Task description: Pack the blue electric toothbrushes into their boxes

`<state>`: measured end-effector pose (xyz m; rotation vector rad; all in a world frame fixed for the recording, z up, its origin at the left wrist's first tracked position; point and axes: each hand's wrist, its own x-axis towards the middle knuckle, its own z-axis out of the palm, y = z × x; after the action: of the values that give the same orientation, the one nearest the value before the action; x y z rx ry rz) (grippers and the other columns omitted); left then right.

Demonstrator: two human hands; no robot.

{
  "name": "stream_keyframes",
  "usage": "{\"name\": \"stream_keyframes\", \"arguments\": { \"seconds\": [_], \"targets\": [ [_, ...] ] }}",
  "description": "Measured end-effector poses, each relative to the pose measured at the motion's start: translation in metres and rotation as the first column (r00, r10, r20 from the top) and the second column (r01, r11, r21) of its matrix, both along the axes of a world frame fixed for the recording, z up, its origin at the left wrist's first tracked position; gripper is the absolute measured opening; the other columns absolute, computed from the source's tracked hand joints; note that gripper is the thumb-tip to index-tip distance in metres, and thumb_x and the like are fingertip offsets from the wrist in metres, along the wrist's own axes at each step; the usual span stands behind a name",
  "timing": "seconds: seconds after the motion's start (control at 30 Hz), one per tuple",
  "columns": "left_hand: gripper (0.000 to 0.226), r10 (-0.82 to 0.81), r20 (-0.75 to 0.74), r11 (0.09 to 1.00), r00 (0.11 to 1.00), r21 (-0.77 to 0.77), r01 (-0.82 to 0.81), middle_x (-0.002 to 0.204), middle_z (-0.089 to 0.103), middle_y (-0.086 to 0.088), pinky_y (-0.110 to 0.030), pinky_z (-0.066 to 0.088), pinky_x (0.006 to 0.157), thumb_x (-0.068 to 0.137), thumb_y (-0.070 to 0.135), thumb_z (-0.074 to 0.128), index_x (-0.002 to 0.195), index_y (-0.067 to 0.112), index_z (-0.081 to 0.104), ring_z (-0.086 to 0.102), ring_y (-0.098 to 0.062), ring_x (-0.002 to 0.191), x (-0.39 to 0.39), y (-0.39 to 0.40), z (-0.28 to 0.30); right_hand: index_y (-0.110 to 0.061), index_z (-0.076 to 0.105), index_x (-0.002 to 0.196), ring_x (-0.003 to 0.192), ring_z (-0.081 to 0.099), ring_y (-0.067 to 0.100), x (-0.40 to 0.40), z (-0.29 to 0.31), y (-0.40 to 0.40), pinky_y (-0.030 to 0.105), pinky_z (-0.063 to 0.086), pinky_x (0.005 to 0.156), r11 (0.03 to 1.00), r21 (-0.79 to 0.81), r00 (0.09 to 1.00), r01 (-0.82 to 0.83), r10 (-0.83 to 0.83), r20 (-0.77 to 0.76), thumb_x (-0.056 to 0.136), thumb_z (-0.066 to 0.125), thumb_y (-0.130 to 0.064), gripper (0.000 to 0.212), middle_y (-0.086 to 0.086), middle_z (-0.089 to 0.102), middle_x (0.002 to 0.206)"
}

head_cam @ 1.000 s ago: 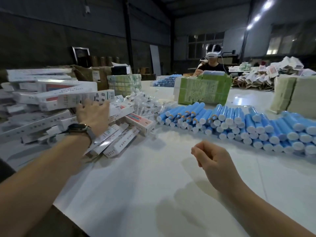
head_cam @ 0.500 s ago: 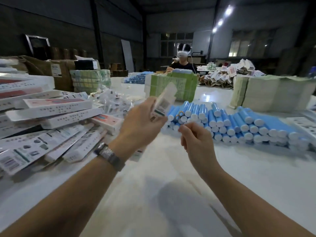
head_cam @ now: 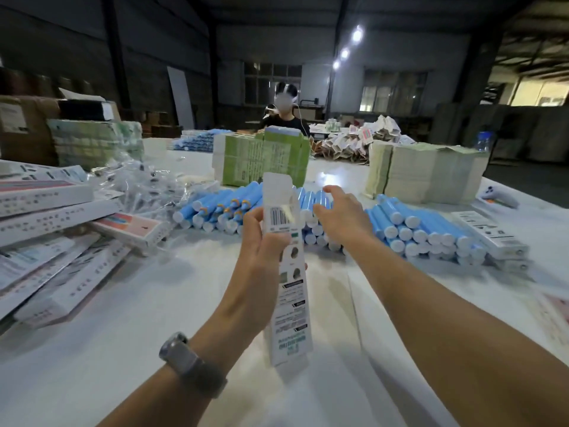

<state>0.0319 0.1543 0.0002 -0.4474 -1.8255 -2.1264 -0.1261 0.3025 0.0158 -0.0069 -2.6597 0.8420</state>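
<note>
My left hand (head_cam: pixel 261 241) grips a long white toothbrush box (head_cam: pixel 288 288) near its upper part. The box stands almost upright above the white table (head_cam: pixel 123 349), its top flap open. Behind it lies a wide pile of blue electric toothbrushes (head_cam: pixel 415 226) with white end caps. My right hand (head_cam: pixel 341 211) reaches over the pile's middle with its fingers spread and relaxed, holding nothing. Whether it touches a toothbrush I cannot tell.
Stacks of white toothbrush boxes (head_cam: pixel 46 217) fill the left side, with clear plastic bags (head_cam: pixel 144 189) behind them. Green cartons (head_cam: pixel 264 158) and a pale paper stack (head_cam: pixel 425 171) stand beyond the pile. Two more boxes (head_cam: pixel 489 235) lie at right. A person (head_cam: pixel 284 115) sits across the table.
My left hand took a box from the left stack and brought it upright to the centre. My right hand opened from a loose fist and moved forward over the toothbrush pile.
</note>
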Motion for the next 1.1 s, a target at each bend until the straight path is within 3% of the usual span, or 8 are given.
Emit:
{"name": "stream_keyframes", "arguments": {
  "seconds": [0.07,0.2,0.27,0.47,0.57,0.67,0.9,1.1],
  "targets": [
    [0.032,-0.018,-0.021,0.998,1.000,0.052,0.019,0.096,0.065,-0.004,-0.033,0.060,0.069,0.077,0.033,0.044,0.108,0.029,0.049,0.064,-0.021,0.083,-0.001,0.000,0.001,-0.038,0.044,0.140,0.125,0.049,0.031,-0.021,-0.004,-0.007,0.041,0.043,0.092,0.996,0.087,0.994,-0.004,-0.005,0.106,0.099,0.037,-0.046,0.043,0.009,0.039,0.150],
    [0.034,-0.028,-0.069,0.997,0.997,0.071,0.033,0.094,0.068,-0.006,-0.023,0.057,0.062,0.079,0.036,0.040,0.111,0.028,0.049,0.066,-0.021,0.079,-0.001,-0.005,0.002,-0.028,0.061,0.106,0.096,0.055,0.030,-0.042,0.000,-0.014,0.036,0.041,0.072,0.990,0.127,0.993,0.056,-0.069,0.096,0.098,0.034,-0.040,0.031,0.009,0.057,0.118],
    [0.030,-0.028,-0.109,0.998,0.994,0.048,0.034,0.089,0.068,0.006,-0.020,0.056,0.063,0.082,0.035,0.038,0.110,0.030,0.048,0.068,-0.014,0.080,-0.001,-0.007,0.001,-0.026,0.058,0.103,0.093,0.057,0.028,-0.046,0.002,-0.014,0.035,0.041,0.070,0.992,0.094,0.994,0.078,-0.085,0.074,0.097,0.040,-0.041,0.024,0.006,0.062,0.107],
    [0.027,-0.011,-0.106,0.998,0.994,0.056,0.017,0.101,0.065,-0.002,-0.020,0.056,0.065,0.081,0.036,0.039,0.107,0.035,0.047,0.066,-0.019,0.087,-0.003,-0.007,-0.001,-0.014,0.055,0.113,0.090,0.057,0.027,-0.043,0.001,-0.011,0.032,0.040,0.065,0.963,-0.222,0.984,0.152,-0.126,0.125,0.090,0.055,-0.025,0.026,0.009,0.061,0.103],
    [0.026,-0.019,-0.099,1.000,0.995,0.000,0.019,0.103,0.066,0.008,-0.018,0.056,0.064,0.084,0.041,0.041,0.110,0.040,0.046,0.069,-0.014,0.094,-0.005,-0.009,-0.002,-0.014,0.054,0.115,0.070,0.049,0.018,-0.017,0.005,-0.008,0.030,0.039,0.054,0.675,-0.729,0.992,0.114,-0.043,0.115,0.091,0.064,-0.029,0.030,0.006,0.058,0.091],
    [0.021,-0.069,-0.148,0.994,0.987,-0.090,0.056,0.112,0.064,0.017,-0.020,0.057,0.071,0.090,0.049,0.042,0.110,0.054,0.045,0.066,-0.004,0.102,-0.005,-0.006,-0.003,-0.022,0.052,0.121,0.069,0.055,0.015,0.027,0.014,-0.004,0.025,0.043,0.053,0.379,-0.921,0.992,-0.085,0.116,-0.044,0.092,0.069,-0.029,0.034,0.004,0.064,0.099],
    [0.031,-0.156,-0.311,0.966,0.937,-0.248,0.078,0.115,0.059,0.028,-0.027,0.054,0.091,0.100,0.022,0.049,0.125,0.032,0.034,0.060,-0.003,0.107,-0.002,0.000,-0.010,-0.018,0.056,0.109,0.080,0.071,0.016,0.134,0.046,0.023,0.026,0.053,0.060,0.180,-0.811,0.809,-0.556,0.342,-0.478,0.089,0.060,-0.011,0.022,-0.002,0.073,0.088],
    [0.035,-0.168,-0.388,0.954,0.906,-0.294,0.051,0.111,0.052,0.030,-0.054,0.050,0.088,0.096,0.028,0.055,0.120,0.046,0.036,0.054,-0.015,0.100,0.001,0.005,-0.015,-0.016,0.053,0.101,0.076,0.065,0.009,0.169,0.060,0.045,0.026,0.048,0.060,0.245,-0.646,0.688,-0.723,0.340,-0.641,0.084,0.055,-0.009,0.019,-0.011,0.066,0.079]
  ]
}}
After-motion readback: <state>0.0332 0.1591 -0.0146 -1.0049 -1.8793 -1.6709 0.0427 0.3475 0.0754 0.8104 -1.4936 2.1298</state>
